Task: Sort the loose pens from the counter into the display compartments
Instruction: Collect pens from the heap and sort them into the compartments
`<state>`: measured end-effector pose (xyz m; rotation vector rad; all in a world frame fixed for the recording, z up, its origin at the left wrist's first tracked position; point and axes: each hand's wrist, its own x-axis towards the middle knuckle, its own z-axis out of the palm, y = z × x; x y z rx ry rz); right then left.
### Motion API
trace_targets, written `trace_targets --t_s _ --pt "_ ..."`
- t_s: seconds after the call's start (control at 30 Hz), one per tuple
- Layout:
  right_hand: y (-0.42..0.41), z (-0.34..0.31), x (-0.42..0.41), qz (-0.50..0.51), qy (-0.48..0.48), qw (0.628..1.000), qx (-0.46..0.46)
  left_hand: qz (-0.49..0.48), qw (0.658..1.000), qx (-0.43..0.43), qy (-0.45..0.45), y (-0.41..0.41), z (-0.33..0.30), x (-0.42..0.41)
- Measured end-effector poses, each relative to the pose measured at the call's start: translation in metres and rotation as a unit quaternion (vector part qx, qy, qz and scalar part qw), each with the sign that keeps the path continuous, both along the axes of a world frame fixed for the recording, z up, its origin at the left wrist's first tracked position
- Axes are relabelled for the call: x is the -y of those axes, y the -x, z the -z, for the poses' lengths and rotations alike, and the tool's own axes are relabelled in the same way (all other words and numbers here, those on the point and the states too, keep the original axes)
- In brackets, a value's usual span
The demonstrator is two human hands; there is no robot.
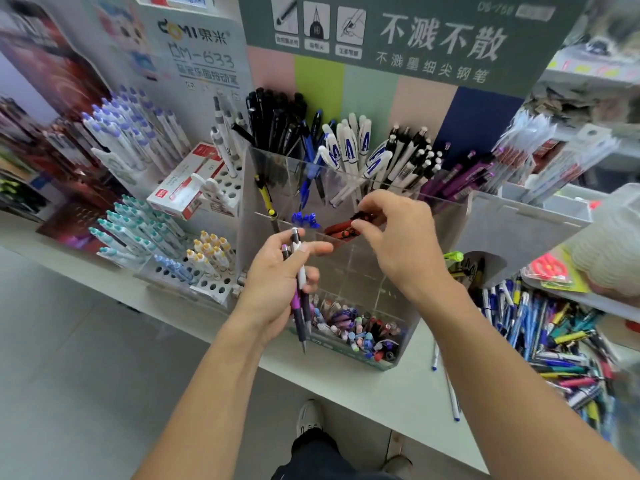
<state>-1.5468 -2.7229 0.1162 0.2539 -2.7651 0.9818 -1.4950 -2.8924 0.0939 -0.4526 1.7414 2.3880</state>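
While two pens are gripped in the left hand, a red pen pinched by the right hand should be lowered tip-first into the red compartment; loose pens are heaped at the tabletop's right edge.

A stationery shop is apparently being shown: pens are being displayed in acrylic compartments under printed brand signs.
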Motion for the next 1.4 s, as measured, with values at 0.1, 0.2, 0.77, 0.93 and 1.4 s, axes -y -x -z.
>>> trace_targets --t_s 0.1,0.2,0.77,0.93,1.4 --pt "-0.007 -0.004 0.000 0.020 -0.076 0.997 0.016 -0.007 0.998 0.041 -0.047 0.001 0.000 0.007" --pt "-0.005 -0.008 0.007 0.022 -0.154 0.985 0.068 0.013 0.988 0.057 -0.144 -0.004 -0.001 0.013" --pt "-0.031 -0.015 -0.009 -0.071 0.203 0.953 0.214 0.279 0.953 -0.054 0.110 -0.007 -0.012 -0.003" --pt "-0.032 -0.022 -0.019 -0.078 0.313 0.905 0.277 0.314 0.941 -0.061 0.112 -0.004 -0.028 -0.008" --pt "0.026 -0.072 -0.056 0.059 0.306 0.921 -0.234 0.149 0.986 -0.065 0.039 0.010 -0.015 -0.022"
